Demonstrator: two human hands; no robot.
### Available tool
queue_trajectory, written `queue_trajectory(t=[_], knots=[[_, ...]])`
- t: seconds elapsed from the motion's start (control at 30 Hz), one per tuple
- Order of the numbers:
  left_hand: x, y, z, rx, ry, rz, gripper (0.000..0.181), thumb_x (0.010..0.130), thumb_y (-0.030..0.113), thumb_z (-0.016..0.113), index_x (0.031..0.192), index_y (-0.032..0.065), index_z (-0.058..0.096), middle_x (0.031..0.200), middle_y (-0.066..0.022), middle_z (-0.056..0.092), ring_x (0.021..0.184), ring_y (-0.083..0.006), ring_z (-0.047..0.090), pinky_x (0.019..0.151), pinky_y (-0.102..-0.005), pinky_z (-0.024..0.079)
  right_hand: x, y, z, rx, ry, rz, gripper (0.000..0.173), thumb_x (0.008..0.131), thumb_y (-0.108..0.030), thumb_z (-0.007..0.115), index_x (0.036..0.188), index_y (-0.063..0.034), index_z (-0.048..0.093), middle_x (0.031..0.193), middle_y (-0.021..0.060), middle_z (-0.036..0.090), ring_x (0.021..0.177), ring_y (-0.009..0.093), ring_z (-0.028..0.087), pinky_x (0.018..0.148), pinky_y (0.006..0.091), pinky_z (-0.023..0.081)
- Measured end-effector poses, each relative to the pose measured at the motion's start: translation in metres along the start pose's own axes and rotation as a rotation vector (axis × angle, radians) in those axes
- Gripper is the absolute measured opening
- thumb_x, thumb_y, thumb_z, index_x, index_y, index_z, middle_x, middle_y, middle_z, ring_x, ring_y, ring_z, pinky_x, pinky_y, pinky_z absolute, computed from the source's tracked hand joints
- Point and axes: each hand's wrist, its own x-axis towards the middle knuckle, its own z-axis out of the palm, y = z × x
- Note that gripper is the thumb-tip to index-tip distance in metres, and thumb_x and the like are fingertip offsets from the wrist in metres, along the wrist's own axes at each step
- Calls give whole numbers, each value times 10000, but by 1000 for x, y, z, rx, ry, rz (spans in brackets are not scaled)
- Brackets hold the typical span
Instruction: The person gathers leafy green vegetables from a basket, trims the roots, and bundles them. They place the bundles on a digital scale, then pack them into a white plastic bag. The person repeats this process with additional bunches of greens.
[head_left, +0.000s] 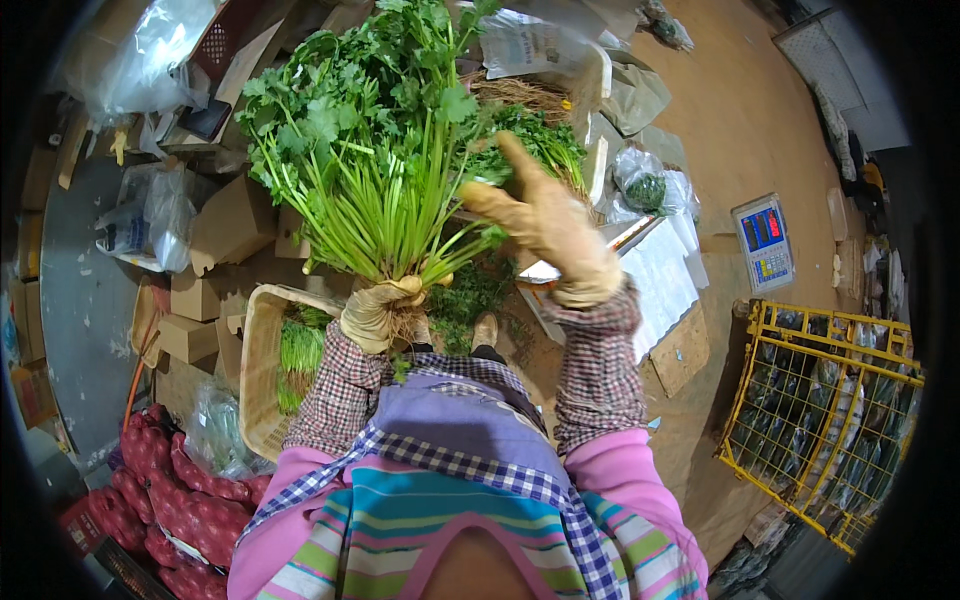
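Note:
A large bunch of leafy green herbs (382, 187), like coriander or celery, stands upright in my left hand (379, 311), its leaves pointing away from me. That gloved hand is closed around the stem bases, and thin roots hang below it. My right hand (551, 225), also gloved, is raised to the right of the stems with fingers spread and nothing in it. Its fingertips are near the outer stems; whether they touch is unclear. Beyond it, more greens (547, 146) lie in a pale plastic crate (600, 75).
A pale crate (255, 375) of bundled greens stands at my left, near red mesh sacks (180, 495) and cardboard boxes (236, 221). Leafy scraps (469, 296) lie by my feet. A digital scale (763, 244) and a yellow wire crate (825, 420) of bagged produce are at right.

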Motion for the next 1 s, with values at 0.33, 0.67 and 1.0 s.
queue_trajectory(t=[0.33, 0.67, 1.0], knots=[[0, -7, 14, -82, 114, 49, 403, 732, 60, 643, 1108, -13, 521, 932, -166, 607, 567, -95, 444, 481, -191, 343, 19, 49, 32, 37, 938, -351, 78, 797, -49, 566, 868, -39, 596, 751, 56, 624, 582, 108, 552, 485, 219, 418], [9, -4, 12, 339, 275, 36, 309, 729, 127, 696, 997, 16, 590, 771, -49, 593, 600, -73, 500, 512, -182, 377, -71, 67, -26, -311, -354, -70, 643, 744, -352, 661, 1202, 45, 446, 891, 169, 639, 802, 230, 624, 716, 327, 486], [36, -107, -42, 1153, 215, 101, 368, 762, 10, 607, 1121, 5, 525, 1065, -58, 589, 906, -153, 564, 762, -264, 467, 19, 139, 104, 989, 244, 259, 481, 769, -25, 582, 1191, 82, 376, 1022, 192, 560, 873, 243, 587, 759, 278, 497]])
